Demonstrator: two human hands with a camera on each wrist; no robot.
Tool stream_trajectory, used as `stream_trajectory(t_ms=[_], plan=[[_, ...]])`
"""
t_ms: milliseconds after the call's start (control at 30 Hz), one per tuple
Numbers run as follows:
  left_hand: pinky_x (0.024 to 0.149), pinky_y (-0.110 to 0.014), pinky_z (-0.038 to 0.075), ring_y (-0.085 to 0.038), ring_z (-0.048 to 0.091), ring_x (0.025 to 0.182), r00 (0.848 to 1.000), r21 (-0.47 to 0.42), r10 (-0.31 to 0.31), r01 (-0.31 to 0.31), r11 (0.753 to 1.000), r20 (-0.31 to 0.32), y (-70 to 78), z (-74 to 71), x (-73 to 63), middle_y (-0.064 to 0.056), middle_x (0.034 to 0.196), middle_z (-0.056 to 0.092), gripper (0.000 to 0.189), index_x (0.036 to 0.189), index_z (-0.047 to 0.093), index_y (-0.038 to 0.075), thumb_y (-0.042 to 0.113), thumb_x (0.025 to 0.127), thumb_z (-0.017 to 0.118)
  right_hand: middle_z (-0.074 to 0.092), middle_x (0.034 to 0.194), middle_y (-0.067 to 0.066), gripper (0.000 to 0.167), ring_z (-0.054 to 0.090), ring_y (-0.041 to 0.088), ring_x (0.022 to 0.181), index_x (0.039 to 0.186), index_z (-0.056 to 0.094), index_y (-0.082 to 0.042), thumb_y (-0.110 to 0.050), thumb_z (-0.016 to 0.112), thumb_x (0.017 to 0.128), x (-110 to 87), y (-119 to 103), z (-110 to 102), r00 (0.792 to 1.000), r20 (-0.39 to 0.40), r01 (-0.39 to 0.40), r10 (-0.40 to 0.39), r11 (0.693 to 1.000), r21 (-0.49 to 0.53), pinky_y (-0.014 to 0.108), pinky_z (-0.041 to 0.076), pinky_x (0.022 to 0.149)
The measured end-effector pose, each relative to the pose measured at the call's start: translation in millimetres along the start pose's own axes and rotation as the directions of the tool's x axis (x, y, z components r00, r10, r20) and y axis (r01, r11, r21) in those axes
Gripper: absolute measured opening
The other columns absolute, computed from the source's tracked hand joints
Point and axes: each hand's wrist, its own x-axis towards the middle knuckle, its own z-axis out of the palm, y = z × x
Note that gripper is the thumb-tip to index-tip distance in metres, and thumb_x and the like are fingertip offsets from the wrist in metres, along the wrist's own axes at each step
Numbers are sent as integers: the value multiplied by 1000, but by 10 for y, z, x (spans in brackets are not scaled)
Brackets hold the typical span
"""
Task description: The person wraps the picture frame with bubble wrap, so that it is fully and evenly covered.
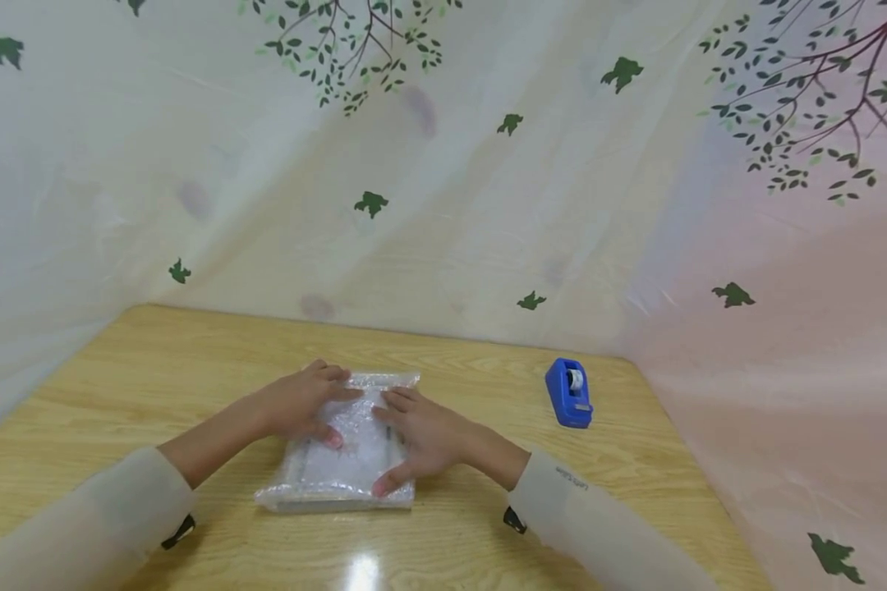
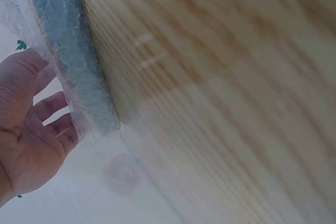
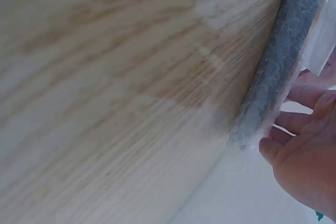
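A flat rectangular package in clear bubble wrap (image 1: 351, 472) lies on the wooden table. My left hand (image 1: 303, 404) rests on its upper left part, fingers spread and thumb over the top face. From the other side, my right hand (image 1: 429, 435) touches the right part of the top, its thumb near the front right corner. In the left wrist view, the fingers of my left hand (image 2: 37, 124) lie along the top of the wrapped package (image 2: 73, 51). Likewise in the right wrist view, my right hand (image 3: 310, 135) lies against the package's upper edge (image 3: 283, 56). The wrap blurs what is inside.
A blue tape dispenser (image 1: 567, 394) with a roll of tape stands at the back right of the wooden table (image 1: 636, 492). Behind the table hangs a pale curtain (image 1: 443, 205) printed with leaves and branches, which also runs along the right side.
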Motion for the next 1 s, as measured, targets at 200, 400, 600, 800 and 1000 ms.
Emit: stream_trajectory(t_ms=[200,400,600,800,1000], plan=[[101,-61,48,-47,48,128,1000,6,2,-1,1000,-16,15,26,-19,-29,145,51,74,140,63,9,44,78,85,3,168,27,135,-5,42,155,165,12,-12,-92,62,68,13,81,17,993,-27,-112,111,993,-46,49,3,126],[101,-61,48,-46,49,127,1000,13,0,1,1000,-22,24,20,-32,-29,145,52,75,140,63,9,45,78,84,6,167,29,142,4,38,156,165,7,-10,-89,68,65,54,110,-29,984,21,-179,179,984,22,47,13,125],[103,-61,46,-47,49,128,1000,8,-5,5,1000,-22,24,10,-21,-30,146,51,76,141,62,9,45,78,83,7,165,33,139,11,42,154,164,10,-6,-78,79,67,73,118,-19,982,32,-190,188,970,149,53,28,120],[102,-62,47,-50,48,129,1000,22,-2,2,1000,-23,17,-7,-39,-31,146,50,76,142,61,8,46,80,82,3,162,38,139,21,46,150,163,10,-1,-61,90,66,97,134,16,990,-2,-131,140,932,339,48,28,120],[102,-63,46,-50,48,129,1000,30,14,-13,999,-26,-3,-2,-36,-30,146,50,77,143,60,9,48,81,80,6,164,36,138,22,48,150,163,18,-4,-52,97,60,116,127,48,983,-36,-149,182,887,438,54,28,119]])
